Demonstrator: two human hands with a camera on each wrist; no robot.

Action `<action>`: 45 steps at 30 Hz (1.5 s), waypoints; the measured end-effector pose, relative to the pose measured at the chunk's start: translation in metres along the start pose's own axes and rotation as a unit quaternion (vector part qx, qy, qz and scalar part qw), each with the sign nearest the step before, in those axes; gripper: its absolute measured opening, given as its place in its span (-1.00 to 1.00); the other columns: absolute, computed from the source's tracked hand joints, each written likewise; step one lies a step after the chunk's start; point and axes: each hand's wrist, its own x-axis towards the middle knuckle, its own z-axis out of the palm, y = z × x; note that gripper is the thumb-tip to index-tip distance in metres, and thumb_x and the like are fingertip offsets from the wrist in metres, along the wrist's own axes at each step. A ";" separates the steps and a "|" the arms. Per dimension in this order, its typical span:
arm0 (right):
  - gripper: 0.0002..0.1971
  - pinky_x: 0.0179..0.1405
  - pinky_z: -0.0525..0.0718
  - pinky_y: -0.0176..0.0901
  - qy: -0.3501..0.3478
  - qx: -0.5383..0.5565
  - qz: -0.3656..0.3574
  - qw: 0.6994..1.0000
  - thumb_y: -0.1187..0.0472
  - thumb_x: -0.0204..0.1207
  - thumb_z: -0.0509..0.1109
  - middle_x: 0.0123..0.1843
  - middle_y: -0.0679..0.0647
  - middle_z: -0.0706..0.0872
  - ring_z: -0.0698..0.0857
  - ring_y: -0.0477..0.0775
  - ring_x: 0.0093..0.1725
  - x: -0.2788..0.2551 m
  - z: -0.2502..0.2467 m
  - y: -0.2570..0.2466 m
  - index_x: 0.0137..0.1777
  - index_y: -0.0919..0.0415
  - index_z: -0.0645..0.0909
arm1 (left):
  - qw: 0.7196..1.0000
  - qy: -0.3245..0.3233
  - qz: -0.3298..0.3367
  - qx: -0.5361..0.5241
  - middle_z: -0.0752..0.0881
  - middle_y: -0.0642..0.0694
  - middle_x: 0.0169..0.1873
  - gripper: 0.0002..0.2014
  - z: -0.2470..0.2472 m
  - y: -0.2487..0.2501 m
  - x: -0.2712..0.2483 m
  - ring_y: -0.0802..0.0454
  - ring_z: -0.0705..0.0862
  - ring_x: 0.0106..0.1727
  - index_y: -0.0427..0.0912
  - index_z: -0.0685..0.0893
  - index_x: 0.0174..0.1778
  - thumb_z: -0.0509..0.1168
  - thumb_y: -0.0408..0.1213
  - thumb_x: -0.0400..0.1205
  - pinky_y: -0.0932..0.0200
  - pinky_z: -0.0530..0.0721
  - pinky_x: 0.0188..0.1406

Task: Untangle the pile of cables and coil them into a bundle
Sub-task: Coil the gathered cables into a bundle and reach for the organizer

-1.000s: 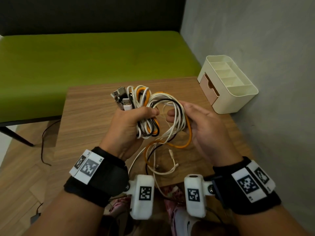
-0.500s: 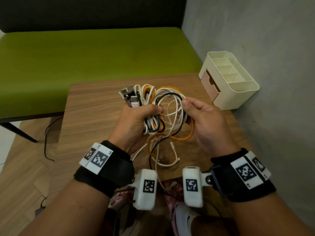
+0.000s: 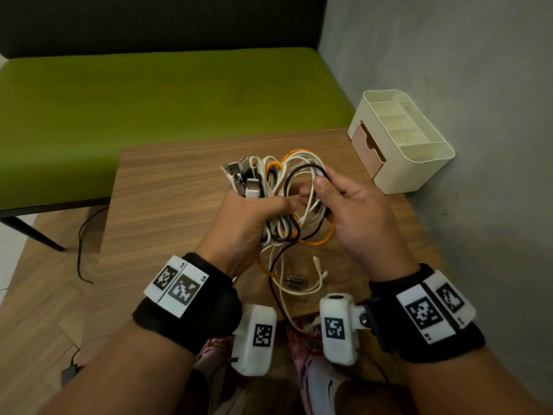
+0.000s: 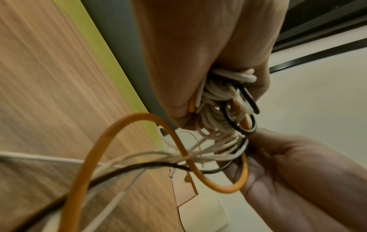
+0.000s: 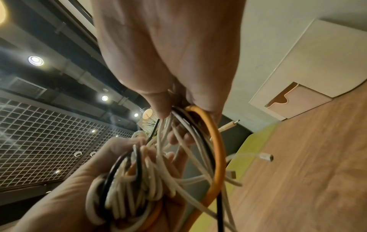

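Both hands hold a bundle of cables (image 3: 287,202) above the wooden counter (image 3: 167,205).

The left hand (image 3: 248,223) has its grip wrapped around the gathered white, black and orange loops, plug ends sticking up past the fingers. The right hand (image 3: 356,217) pinches strands at the loops' right side, fingers curled on them. Loose tails hang down to the counter. A cream organizer (image 3: 419,151) sits at the counter's far right corner.
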 end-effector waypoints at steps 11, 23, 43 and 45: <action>-0.68 0.32 0.63 -0.23 0.019 -0.069 -0.023 0.997 -0.02 0.71 0.26 0.23 -0.06 0.79 0.68 -0.20 0.29 -0.013 0.008 -0.010 0.35 -0.01 0.69 | 0.995 -0.009 0.019 0.097 0.70 -0.34 -0.19 -0.71 0.006 -0.014 0.001 -0.15 0.68 -0.16 -0.52 0.63 0.03 0.33 -0.69 0.39 0.00 0.68 -0.22; -0.56 0.42 0.61 0.11 -0.067 0.022 0.034 0.997 -0.18 0.70 0.19 0.27 -0.01 0.78 0.69 -0.08 0.34 -0.009 0.008 -0.004 0.35 0.04 0.69 | 0.994 -0.020 0.053 0.090 0.71 -0.55 -0.09 -0.68 0.004 -0.006 0.001 -0.21 0.74 -0.13 -0.56 0.59 0.06 0.39 -0.76 0.41 -0.17 0.74 -0.09; -0.49 0.39 0.64 0.07 -0.180 0.364 0.085 0.910 0.17 0.64 0.24 0.43 0.25 0.66 0.65 0.21 0.42 -0.014 0.020 -0.012 0.60 0.14 0.41 | 0.995 -0.083 0.028 -0.049 0.79 -0.29 -0.02 -0.61 -0.001 -0.004 -0.009 -0.23 0.76 0.10 -0.35 0.69 0.15 0.43 -0.59 0.39 -0.10 0.76 0.12; -0.49 0.36 0.66 0.03 -0.173 0.368 0.081 0.910 0.16 0.64 0.26 0.42 0.23 0.67 0.66 0.20 0.41 -0.014 0.022 -0.010 0.59 0.12 0.43 | 0.995 -0.081 0.033 -0.039 0.78 -0.31 -0.02 -0.62 -0.002 -0.004 -0.007 -0.25 0.77 0.10 -0.36 0.69 0.14 0.45 -0.59 0.39 -0.13 0.76 0.12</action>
